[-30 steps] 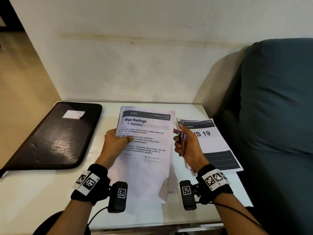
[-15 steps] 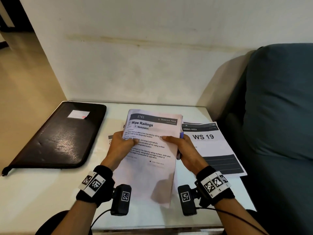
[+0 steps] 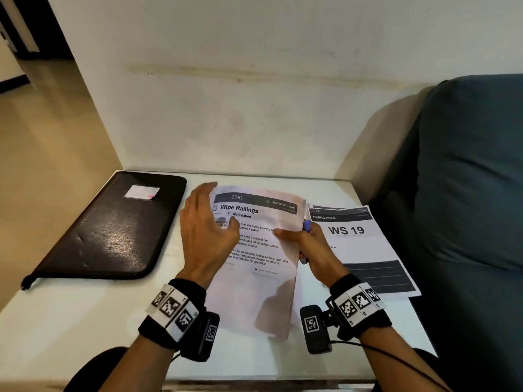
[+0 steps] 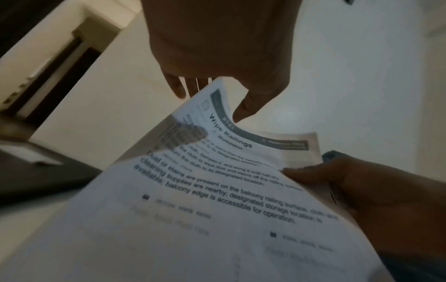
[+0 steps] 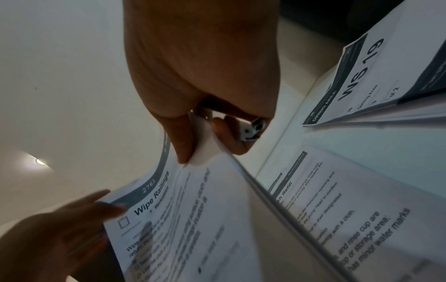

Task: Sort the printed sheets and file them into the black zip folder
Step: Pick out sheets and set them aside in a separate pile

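While the right hand [image 3: 311,247] pinches the sheets [image 3: 254,258] at their right edge, the left hand [image 3: 206,236] hovers open-fingered beside their left edge. Bare tabletop [image 3: 70,321] lies along the near edge, below the black zip folder [image 3: 113,227].

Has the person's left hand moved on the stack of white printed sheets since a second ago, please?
Yes. The left hand has let go of the stack of white printed sheets and opened, its fingers now up by the stack's top left corner, toward the wall.

A white table [image 3: 85,321] bears the black zip folder [image 3: 113,227] and printed sheets [image 3: 365,250].
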